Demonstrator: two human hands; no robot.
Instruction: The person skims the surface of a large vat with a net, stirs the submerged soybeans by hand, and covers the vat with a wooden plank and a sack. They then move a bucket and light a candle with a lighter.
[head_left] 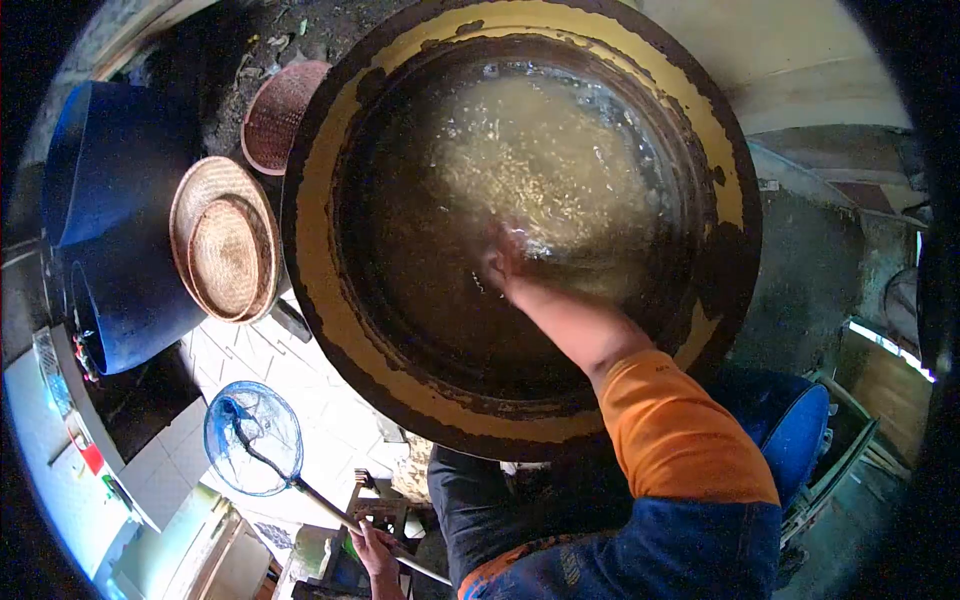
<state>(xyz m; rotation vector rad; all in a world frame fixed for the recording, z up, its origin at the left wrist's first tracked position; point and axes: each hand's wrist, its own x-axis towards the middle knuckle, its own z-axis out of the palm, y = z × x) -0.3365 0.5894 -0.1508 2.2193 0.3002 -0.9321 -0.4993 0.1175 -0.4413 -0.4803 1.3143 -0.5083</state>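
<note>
A large round vat (pixel 320 330) with a worn yellow and brown rim holds cloudy water with many pale grains (pixel 540 180) floating in it. My right hand (pixel 505 262) is at the water's surface near the middle of the vat, just below the grains. It is partly under water and blurred, so its fingers cannot be made out. Down at the lower left, my left hand (pixel 374 548) is wrapped round the handle of a blue net (pixel 253 438), whose round hoop points up and to the left, outside the vat.
Two woven trays (pixel 228 250) and a reddish basket (pixel 280 115) stand left of the vat. Blue barrels (pixel 130 200) are at the far left, and another blue barrel (pixel 795 430) is at the lower right. White tiles (pixel 335 375) lie below the vat's left side.
</note>
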